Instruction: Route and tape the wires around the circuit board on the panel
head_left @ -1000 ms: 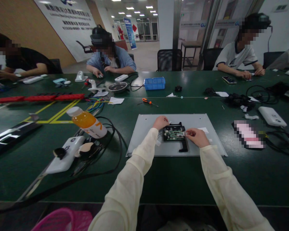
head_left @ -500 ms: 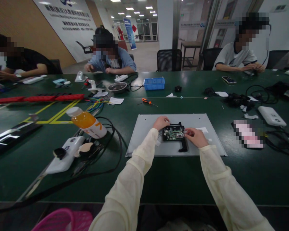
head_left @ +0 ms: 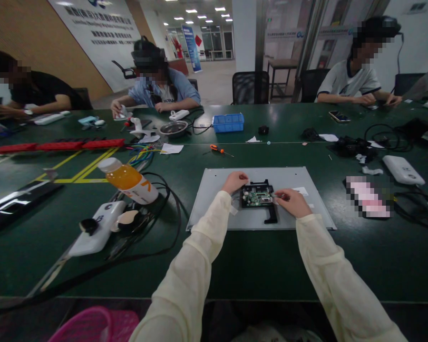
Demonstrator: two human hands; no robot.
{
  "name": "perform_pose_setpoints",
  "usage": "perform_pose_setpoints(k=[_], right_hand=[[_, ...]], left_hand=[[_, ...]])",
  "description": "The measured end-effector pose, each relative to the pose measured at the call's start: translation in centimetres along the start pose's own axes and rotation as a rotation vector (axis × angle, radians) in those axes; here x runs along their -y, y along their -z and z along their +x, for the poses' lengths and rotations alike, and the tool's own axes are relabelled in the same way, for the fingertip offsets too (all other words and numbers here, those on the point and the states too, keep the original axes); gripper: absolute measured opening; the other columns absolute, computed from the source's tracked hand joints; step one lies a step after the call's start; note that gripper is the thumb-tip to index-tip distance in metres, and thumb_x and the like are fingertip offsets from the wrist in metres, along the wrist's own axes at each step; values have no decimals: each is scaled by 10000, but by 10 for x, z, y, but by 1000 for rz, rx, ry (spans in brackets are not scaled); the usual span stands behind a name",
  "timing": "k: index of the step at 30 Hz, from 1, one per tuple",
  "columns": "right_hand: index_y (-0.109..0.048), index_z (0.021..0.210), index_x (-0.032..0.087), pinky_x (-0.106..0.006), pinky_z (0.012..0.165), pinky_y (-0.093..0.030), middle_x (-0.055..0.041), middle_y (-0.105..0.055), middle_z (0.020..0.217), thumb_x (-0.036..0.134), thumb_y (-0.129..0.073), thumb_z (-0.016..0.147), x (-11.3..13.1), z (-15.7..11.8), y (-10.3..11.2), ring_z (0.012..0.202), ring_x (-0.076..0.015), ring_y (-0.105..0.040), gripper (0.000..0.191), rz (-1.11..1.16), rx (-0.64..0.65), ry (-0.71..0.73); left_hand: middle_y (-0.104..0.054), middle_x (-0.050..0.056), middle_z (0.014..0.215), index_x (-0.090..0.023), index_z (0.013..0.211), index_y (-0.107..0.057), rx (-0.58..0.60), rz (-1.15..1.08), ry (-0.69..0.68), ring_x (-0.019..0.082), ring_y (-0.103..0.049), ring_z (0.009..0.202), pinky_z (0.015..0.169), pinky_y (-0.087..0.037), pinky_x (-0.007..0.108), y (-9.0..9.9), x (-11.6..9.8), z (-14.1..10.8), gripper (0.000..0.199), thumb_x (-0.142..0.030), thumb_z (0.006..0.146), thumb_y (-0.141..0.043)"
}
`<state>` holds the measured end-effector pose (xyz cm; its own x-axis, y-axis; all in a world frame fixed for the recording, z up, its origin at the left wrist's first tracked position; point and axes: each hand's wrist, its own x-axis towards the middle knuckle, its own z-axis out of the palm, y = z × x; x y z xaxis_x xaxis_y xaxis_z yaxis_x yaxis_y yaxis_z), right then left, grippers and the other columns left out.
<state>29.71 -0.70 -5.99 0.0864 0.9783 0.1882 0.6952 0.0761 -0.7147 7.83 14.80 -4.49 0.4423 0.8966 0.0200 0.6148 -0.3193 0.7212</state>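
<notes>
A green circuit board (head_left: 257, 197) sits in a black frame (head_left: 270, 214) on a light grey panel (head_left: 214, 209). My left hand (head_left: 235, 182) is at the upper left corner of the black frame, its fingers pinched together; whatever they hold is too small to make out. At the board's right edge my right hand (head_left: 290, 201) has its thumb and fingertips closed, and what is between them is hidden. White pieces of paper or tape (head_left: 300, 191) lie on the panel beside the right hand.
An orange-handled screwdriver (head_left: 217, 149) lies beyond the panel, with a blue basket (head_left: 228, 123) farther back. To the left are a juice bottle (head_left: 130, 183), a white device (head_left: 98, 230) and black cables. A phone (head_left: 367, 197) lies right. Several people sit across the table.
My left hand has shifted slightly left, away from the frame's corner. My right hand stays at the board's right edge. Across the table, a person's hand has reached a white object.
</notes>
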Motion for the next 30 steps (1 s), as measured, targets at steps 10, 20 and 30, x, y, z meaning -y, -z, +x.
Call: perform_pose_setpoints(k=[10, 20, 30], right_hand=[[-686, 902, 195, -282, 669, -468, -17, -679, 749, 243, -605, 713, -2, -1, -1, 690, -154, -603, 211, 8, 66, 29], [-677, 820, 197, -289, 650, -462, -31, -669, 735, 225, -585, 720, -34, -5, 37, 636, -157, -603, 139, -225, -98, -164], [-673, 946, 178, -367, 869, -427, -104, -603, 1003, 227, -542, 767, -30, -3, 25, 942, -227, -557, 226, -364, -198, -10]], left_hand=[[-702, 35, 759, -145, 773, -716, -81, 3, 18, 150, -633, 754, 754, -481, 249, -5, -7, 2, 150, -174, 686, -597], [-706, 78, 839, -138, 848, -700, -223, 56, 106, 179, -641, 816, 778, -478, 266, -9, -12, 17, 160, -166, 725, -601], [-627, 98, 1070, -146, 1057, -607, -237, 208, 125, 197, -565, 1029, 928, -418, 308, 19, -22, -15, 288, -194, 789, -510]])
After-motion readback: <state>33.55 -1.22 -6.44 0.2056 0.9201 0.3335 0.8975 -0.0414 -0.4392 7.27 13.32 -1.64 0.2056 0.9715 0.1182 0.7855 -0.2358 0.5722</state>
